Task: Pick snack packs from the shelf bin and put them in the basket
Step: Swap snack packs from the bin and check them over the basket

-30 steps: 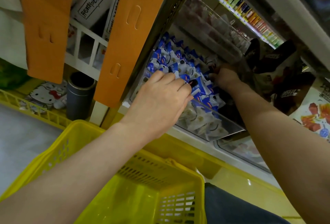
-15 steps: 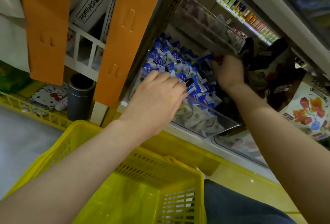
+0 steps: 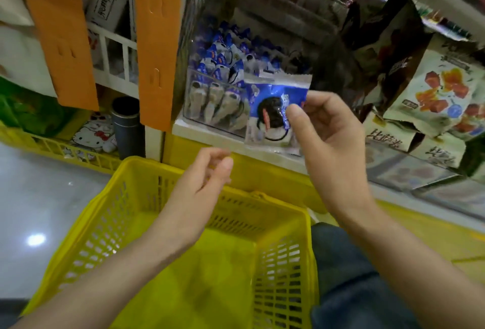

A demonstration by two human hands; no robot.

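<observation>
one snack pack (image 3: pixel 273 108) is pinched by the fingers (image 3: pixel 319 99) of the right hand (image 3: pixel 333 145) in front of the stocked shelf bin (image 3: pixel 210 76), the left hand (image 3: pixel 202 184) is loosely curled and empty, and nothing is seen in the basket (image 3: pixel 275 276), so little is judged done

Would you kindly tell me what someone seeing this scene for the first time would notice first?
The eye goes first to the blue-and-white snack pack, pinched by the right hand at centre, just in front of the clear shelf bin full of similar packs. Below, the bright yellow basket fills the lower middle, and the left hand hovers over its far rim, fingers loosely curled and holding nothing.
</observation>
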